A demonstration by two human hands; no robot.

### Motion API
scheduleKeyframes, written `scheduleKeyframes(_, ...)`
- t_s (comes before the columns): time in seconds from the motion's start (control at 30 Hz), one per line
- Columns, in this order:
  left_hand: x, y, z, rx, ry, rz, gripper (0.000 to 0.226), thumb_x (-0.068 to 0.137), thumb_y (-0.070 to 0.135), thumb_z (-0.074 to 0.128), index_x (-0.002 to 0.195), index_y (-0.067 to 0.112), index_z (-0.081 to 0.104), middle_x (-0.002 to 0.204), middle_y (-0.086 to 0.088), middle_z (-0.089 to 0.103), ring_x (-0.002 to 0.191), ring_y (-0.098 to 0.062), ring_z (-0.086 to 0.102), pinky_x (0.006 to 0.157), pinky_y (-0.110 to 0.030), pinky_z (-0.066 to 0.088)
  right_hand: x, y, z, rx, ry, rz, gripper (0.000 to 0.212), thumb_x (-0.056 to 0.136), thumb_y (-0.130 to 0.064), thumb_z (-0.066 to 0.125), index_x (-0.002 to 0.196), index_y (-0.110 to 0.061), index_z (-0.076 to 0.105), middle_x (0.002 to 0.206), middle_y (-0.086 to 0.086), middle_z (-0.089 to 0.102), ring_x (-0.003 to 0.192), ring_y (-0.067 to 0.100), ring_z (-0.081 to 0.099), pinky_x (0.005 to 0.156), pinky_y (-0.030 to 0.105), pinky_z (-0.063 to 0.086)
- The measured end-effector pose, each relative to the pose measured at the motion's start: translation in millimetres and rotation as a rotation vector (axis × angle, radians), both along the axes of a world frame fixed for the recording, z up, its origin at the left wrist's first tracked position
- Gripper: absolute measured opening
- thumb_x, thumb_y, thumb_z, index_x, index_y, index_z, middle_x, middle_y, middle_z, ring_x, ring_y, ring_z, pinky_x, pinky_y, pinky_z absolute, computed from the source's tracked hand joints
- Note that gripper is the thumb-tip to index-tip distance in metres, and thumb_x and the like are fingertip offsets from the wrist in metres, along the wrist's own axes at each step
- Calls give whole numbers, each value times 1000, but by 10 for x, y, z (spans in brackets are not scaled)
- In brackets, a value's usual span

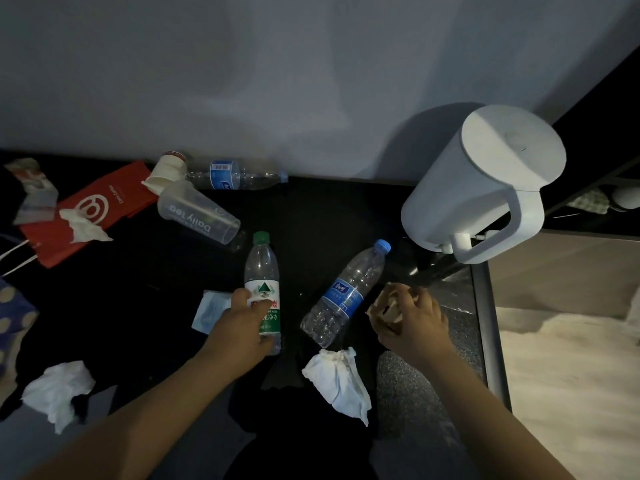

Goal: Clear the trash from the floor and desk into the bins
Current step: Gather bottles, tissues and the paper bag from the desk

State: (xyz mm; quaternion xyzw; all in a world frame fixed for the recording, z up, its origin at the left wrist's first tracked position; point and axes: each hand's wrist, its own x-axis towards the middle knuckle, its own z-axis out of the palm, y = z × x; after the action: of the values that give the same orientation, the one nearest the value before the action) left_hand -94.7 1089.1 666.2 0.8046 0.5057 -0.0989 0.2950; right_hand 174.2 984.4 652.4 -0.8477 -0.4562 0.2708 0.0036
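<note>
On the dark table [311, 209], the green-capped bottle [262, 268] was gripped by curled fingers [259, 304] of the left hand [242, 327]; a crumpled paper wad [384, 306] was clutched by the right hand [414, 325].

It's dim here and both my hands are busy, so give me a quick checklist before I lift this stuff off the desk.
1. Left hand grips green-capped bottle: ok.
2. That bottle's cap on: ok.
3. Right hand holds crumpled brown paper: ok.
4. Bin in sight: not ok, none in view.
5. Desk cleared: not ok; blue-capped bottle and white tissue lie on it.
6. Green-capped bottle empty: cannot tell.
</note>
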Motion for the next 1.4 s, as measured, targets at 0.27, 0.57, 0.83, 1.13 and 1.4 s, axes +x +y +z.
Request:
scheduleKeyframes(0.27,-110,-171,-7,-11,-1,-53,54,84,29,67,134,19,48,142,-6,21,114,-21,48,94,-29,48,-173,-199,37,-9,3,-62,90,76,-44,72,150,-28,23,156,10,11,145,36,7,116,53,15)
scheduleKeyframes(0.57,-215,-249,-8,-7,-6,-18,47,85,28,67,128,19,51,134,-3,27,107,-18,50,88,-25,49,-841,-440,-83,172,219,150,53,79,-36,66,128,-24,50,122,-4,45,112,17,48,82,25,42)
scheduleKeyframes(0.83,-192,-127,-115,13,-47,258,58,68,34,83,108,10,48,117,-6,36,86,-14,49,66,-22,42,-1019,-384,-276,-130,193,206,68,82,-27,67,141,-23,33,138,5,31,126,25,41,96,32,42)
scheduleKeyframes(1.13,-410,-122,-225,-154,-119,332,95,67,28,80,142,24,21,122,-4,44,97,-19,55,75,-30,46,-1011,-365,-213,-83,179,204,42,87,-19,60,126,-18,46,126,4,44,104,20,59,76,24,44)
scheduleKeyframes(1.4,-1303,-220,-127,-96,-264,549,77,62,29,81,127,28,42,113,0,52,88,-12,60,73,-34,55,-1420,-12,-126,16,229,250,44,85,-18,61,127,-20,48,128,1,46,107,18,56,82,25,46)
